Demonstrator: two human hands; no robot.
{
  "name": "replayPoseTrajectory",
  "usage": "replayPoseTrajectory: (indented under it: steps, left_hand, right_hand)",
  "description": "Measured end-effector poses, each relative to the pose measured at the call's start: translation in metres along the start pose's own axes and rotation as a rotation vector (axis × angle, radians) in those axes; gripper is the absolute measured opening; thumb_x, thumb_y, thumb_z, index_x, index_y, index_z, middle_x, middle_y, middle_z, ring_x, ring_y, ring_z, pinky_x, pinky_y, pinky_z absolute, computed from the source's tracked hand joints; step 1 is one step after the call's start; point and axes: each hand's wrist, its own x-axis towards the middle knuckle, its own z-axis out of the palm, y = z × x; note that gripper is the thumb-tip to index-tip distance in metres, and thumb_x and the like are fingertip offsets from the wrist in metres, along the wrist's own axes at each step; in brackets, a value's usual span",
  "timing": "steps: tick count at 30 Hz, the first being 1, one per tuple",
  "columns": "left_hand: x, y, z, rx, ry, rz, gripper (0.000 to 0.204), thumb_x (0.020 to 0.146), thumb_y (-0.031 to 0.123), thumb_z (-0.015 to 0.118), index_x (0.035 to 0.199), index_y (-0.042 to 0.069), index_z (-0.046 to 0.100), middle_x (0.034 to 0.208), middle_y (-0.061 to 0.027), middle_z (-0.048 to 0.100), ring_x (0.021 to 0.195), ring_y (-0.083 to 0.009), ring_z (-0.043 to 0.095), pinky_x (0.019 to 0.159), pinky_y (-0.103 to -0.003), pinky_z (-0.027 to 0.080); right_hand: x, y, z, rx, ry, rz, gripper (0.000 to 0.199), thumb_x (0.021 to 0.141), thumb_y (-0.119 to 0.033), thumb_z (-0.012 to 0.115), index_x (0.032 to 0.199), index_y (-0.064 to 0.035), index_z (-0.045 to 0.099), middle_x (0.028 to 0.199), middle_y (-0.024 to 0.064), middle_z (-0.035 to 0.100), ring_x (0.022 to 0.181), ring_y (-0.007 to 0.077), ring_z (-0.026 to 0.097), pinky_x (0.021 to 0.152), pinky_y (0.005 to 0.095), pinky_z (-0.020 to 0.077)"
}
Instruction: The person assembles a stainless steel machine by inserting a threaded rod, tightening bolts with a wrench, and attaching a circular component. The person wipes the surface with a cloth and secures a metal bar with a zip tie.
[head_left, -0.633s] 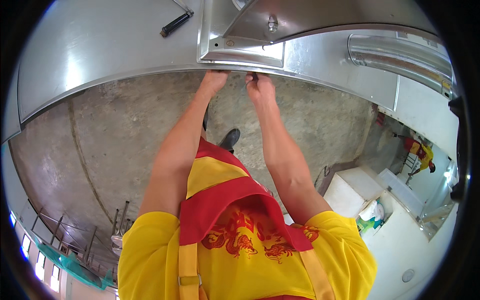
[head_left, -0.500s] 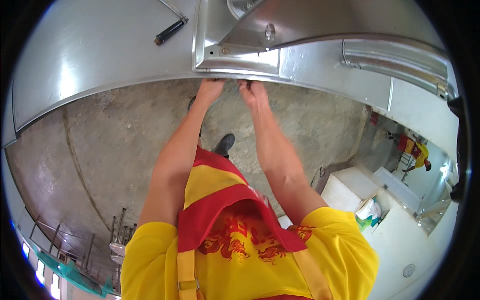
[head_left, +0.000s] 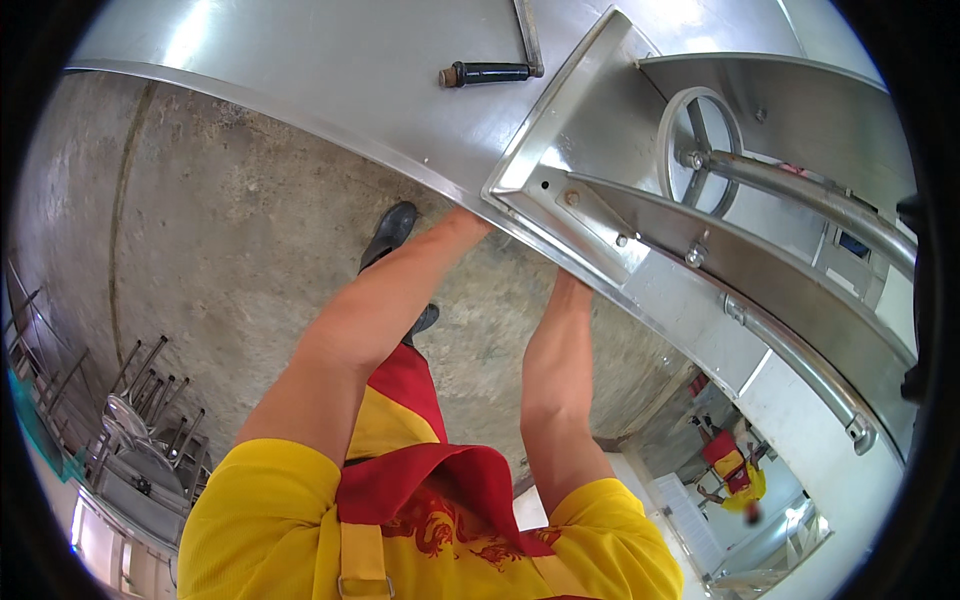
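Note:
Both my forearms stretch forward to the edge of a steel worktop. My left hand passes under that edge, with only its wrist end showing. My right hand also goes beneath it, a little farther right and below a steel frame. Fingers of both hands are hidden, so what they touch cannot be seen. Above them a raised square steel frame stands on the worktop, with a spoked handwheel on a metal shaft. A crank with a black handle lies left of the frame.
A curved steel panel and a tubular rail extend rightward. Metal-legged stools stand at lower left on the concrete floor. Another person in a yellow shirt is at lower right, near white surfaces.
My view has turned, so the worktop edge now slants down to the right. Both hands have gone farther under the edge; earlier more of each showed. The handwheel has come into fuller view.

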Motion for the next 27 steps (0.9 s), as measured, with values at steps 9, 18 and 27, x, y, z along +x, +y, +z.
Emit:
replayPoseTrajectory:
  steps: [9, 18, 27]
  left_hand:
    - [0.006, 0.001, 0.007, -0.013, 0.025, -0.029, 0.046, 0.102, 0.03, 0.053, 0.14, 0.005, 0.054, 0.143, -0.0174, 0.055, 0.13, -0.0321, 0.052, 0.114, -0.04, 0.039]
    - [0.016, -0.005, -0.005, 0.019, 0.067, -0.04, 0.044, 0.102, 0.03, 0.055, 0.137, 0.004, 0.057, 0.138, -0.0173, 0.059, 0.125, -0.0317, 0.055, 0.11, -0.04, 0.041]
    - [0.02, -0.026, -0.015, 0.093, 0.138, -0.002, 0.042, 0.101, 0.03, 0.057, 0.134, 0.003, 0.059, 0.133, -0.0173, 0.062, 0.12, -0.0313, 0.058, 0.106, -0.041, 0.044]
  right_hand:
    - [0.01, 0.004, -0.009, -0.057, 0.031, 0.004, 0.04, 0.099, -0.036, 0.058, 0.128, -0.0089, 0.065, 0.124, 0.0126, 0.069, 0.116, 0.0333, 0.063, 0.103, 0.0492, 0.0502]
    - [0.009, -0.002, -0.011, -0.109, 0.023, -0.028, 0.041, 0.1, -0.037, 0.056, 0.129, -0.009, 0.064, 0.126, 0.0133, 0.068, 0.118, 0.0337, 0.062, 0.105, 0.0493, 0.0483]
    - [0.009, 0.013, -0.012, -0.373, 0.088, -0.105, 0.043, 0.1, -0.038, 0.054, 0.13, -0.009, 0.064, 0.128, 0.0141, 0.067, 0.121, 0.0342, 0.061, 0.108, 0.0493, 0.0464]
